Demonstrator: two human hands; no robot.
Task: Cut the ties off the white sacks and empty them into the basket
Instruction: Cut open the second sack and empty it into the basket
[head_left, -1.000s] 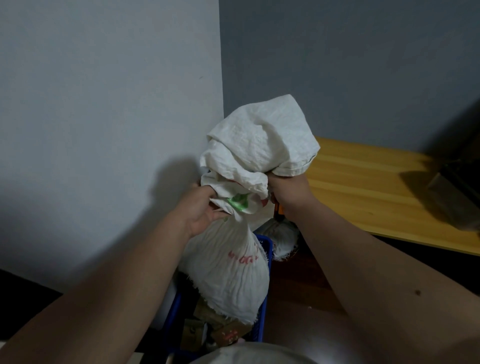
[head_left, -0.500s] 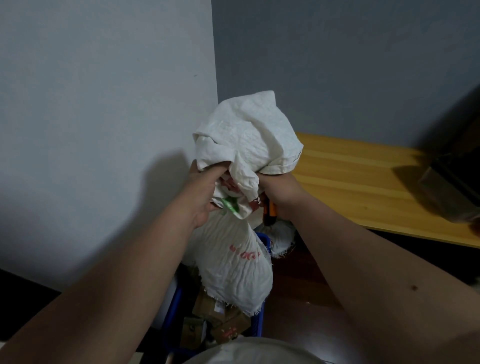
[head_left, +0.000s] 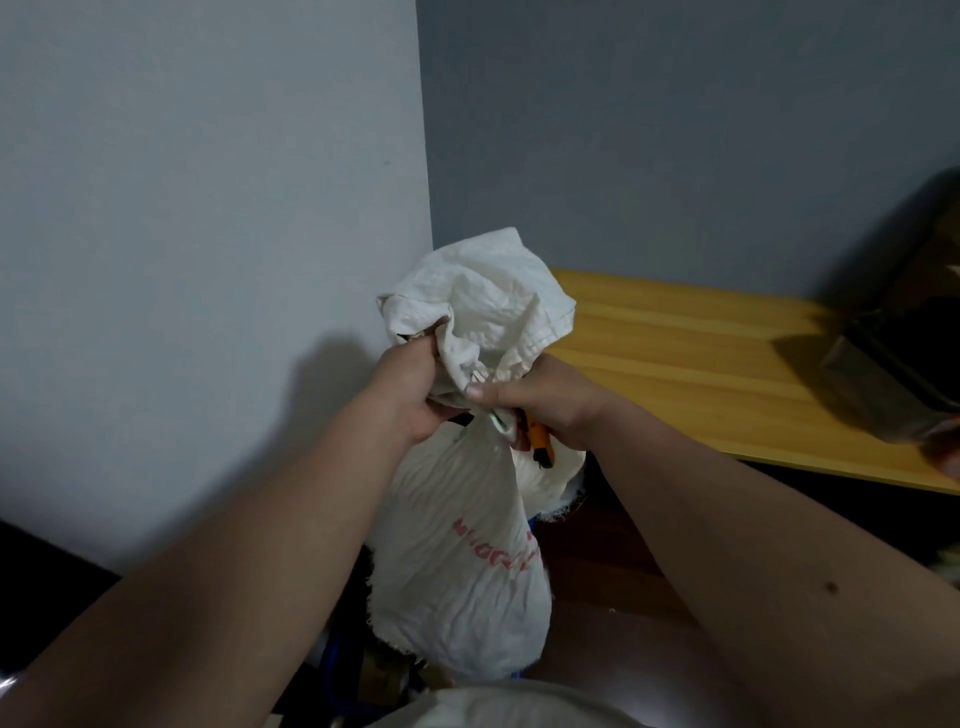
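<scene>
Now both hands (head_left: 410, 387) bunch the sack (head_left: 457, 561) lower.

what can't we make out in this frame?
Head view only:
- Blue basket: mostly hidden behind the white sack and left forearm; contents unclear.
- Orange-handled tool: blade hidden in the right hand.
- Tie: buried under left hand and bunched cloth.
- Red lettering: creased, unreadable.
- Dark object: cut by right edge.

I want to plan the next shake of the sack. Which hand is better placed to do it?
Probably the left hand. It grips only the sack at its bunched middle. The right hand pinches the cloth and also holds an orange cutter.
</scene>
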